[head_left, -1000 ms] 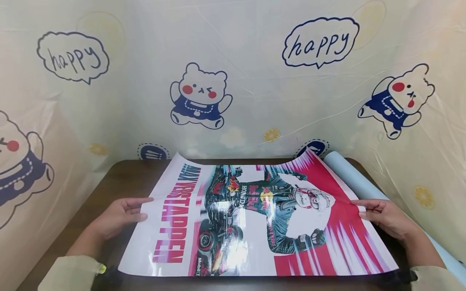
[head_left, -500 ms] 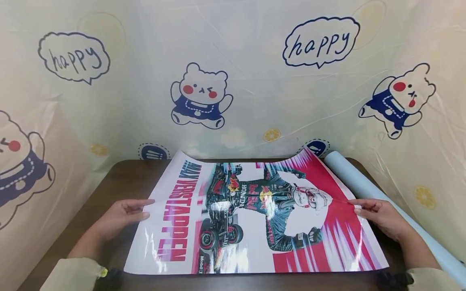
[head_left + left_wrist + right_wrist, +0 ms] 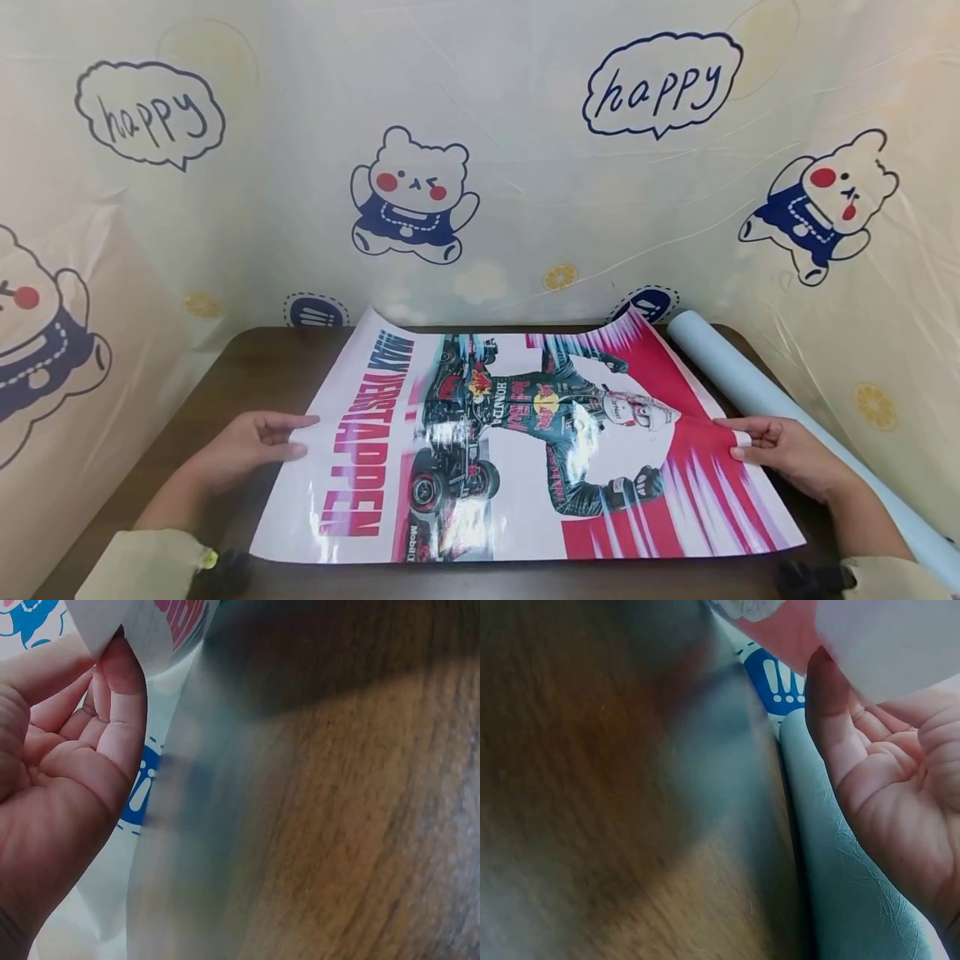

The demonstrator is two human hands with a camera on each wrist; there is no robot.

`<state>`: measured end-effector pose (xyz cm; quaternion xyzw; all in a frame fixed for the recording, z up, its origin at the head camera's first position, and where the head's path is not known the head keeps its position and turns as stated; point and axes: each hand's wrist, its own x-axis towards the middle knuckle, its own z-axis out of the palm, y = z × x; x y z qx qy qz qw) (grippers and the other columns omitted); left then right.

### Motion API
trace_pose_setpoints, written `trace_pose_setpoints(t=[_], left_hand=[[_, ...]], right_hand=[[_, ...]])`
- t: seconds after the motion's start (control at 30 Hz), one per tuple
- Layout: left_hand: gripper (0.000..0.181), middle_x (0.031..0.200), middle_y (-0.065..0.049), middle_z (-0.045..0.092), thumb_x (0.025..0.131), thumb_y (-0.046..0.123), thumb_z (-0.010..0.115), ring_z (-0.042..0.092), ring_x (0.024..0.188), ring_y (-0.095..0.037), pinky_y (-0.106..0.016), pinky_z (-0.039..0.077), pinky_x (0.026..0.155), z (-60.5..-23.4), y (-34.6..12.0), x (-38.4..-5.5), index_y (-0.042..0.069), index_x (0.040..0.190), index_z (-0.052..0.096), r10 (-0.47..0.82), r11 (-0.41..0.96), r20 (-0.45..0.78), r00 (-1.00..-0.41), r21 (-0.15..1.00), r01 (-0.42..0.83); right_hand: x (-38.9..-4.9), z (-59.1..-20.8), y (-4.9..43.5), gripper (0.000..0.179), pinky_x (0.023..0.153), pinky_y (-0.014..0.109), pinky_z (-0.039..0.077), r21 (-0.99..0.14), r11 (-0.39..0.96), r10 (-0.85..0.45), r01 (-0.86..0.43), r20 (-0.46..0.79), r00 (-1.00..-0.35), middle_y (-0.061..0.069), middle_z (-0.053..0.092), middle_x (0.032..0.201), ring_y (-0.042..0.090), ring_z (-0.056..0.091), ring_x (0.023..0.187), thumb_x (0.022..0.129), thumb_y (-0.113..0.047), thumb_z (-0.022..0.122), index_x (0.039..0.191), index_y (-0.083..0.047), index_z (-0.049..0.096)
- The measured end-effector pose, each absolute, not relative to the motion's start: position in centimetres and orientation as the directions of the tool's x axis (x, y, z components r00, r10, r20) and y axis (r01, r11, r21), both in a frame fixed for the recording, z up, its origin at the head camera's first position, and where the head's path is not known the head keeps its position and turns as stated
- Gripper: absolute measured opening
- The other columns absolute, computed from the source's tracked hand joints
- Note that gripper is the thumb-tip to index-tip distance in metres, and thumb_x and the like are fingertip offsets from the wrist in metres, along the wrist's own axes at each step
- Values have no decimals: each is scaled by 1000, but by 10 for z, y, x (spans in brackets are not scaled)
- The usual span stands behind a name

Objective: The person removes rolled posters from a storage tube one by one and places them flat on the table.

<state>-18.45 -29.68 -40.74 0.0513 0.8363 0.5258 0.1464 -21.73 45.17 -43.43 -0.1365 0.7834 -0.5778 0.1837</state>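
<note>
A glossy poster [image 3: 517, 467] with a race car, a driver in a dark suit and large red-blue lettering spreads sideways between both hands in the head view. My left hand [image 3: 243, 450] pinches its left edge between thumb and fingers. At the opposite edge my right hand [image 3: 795, 454] pinches the red side the same way. The far corners curl upward. In the left wrist view the poster [image 3: 112, 622] passes between the thumb and fingertips of the left hand [image 3: 75, 765]. The right wrist view shows the right hand [image 3: 900, 780] gripping the poster [image 3: 900, 645] from its edge.
A dark brown wooden table [image 3: 258, 367] lies under the poster. Along its right side rests a long pale blue roll [image 3: 750, 371]. Behind stands a light cloth backdrop [image 3: 525, 208] printed with cartoon bears and "happy" bubbles.
The poster's right edge and my right hand have shifted slightly left since a second ago. The near edge has risen a little in view. Both hands keep their pinch.
</note>
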Motion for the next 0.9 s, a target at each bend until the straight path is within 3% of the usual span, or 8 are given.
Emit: trace_pose_setpoints(t=[0.13, 0.23, 0.3, 0.53, 0.77, 0.9], left_hand=[[51, 108, -13, 71, 92, 28, 69, 69, 96, -28, -42, 55, 85, -405, -295, -185, -3, 131, 58, 220, 492, -208, -953, 867, -76], [45, 105, -13, 72, 94, 30, 65, 69, 95, -29, -43, 54, 84, -405, -295, -187, -3, 125, 63, 226, 507, -216, -950, 859, -74], [43, 104, -13, 72, 96, 31, 62, 69, 94, -30, -43, 54, 83, -407, -295, -188, -3, 122, 65, 243, 509, -219, -945, 858, -68], [33, 101, -13, 70, 98, 31, 60, 67, 90, -30, -40, 52, 80, -416, -292, -191, 0, 107, 64, 252, 529, -202, -946, 847, -40], [32, 96, -14, 70, 96, 30, 64, 68, 83, -29, -40, 56, 73, -422, -288, -192, -1, 104, 61, 239, 530, -201, -950, 847, -45], [32, 95, -14, 70, 95, 30, 64, 68, 80, -30, -41, 56, 71, -422, -286, -193, -1, 102, 61, 230, 531, -196, -953, 846, -47]], right_hand=[[-220, -436, 450, 25, 73, 30, 57, -911, 411, -346, -36, -119, -931, -1, 73, 96, 20, 69, 81, 96, -11, 61, 117, -16, 73], [-222, -435, 449, 31, 72, 28, 56, -858, 509, -305, -62, -112, -946, 2, 73, 93, 18, 68, 80, 96, -16, 62, 119, 4, 66], [-223, -435, 447, 37, 72, 28, 55, -827, 557, -307, -79, -116, -945, 3, 73, 93, 16, 67, 80, 96, -19, 62, 120, 10, 63], [-225, -437, 437, 29, 65, 26, 51, -769, 605, -385, -205, -57, -921, 2, 71, 85, 12, 61, 74, 97, -16, 60, 111, 7, 69], [-228, -438, 431, 24, 47, 30, 49, -774, 598, -371, -206, -40, -928, 3, 61, 61, 20, 54, 45, 96, -15, 62, 103, 6, 71], [-229, -433, 428, 22, 46, 29, 48, -744, 629, -363, -224, -27, -931, 3, 55, 54, 21, 52, 42, 95, -16, 63, 99, 4, 73]])
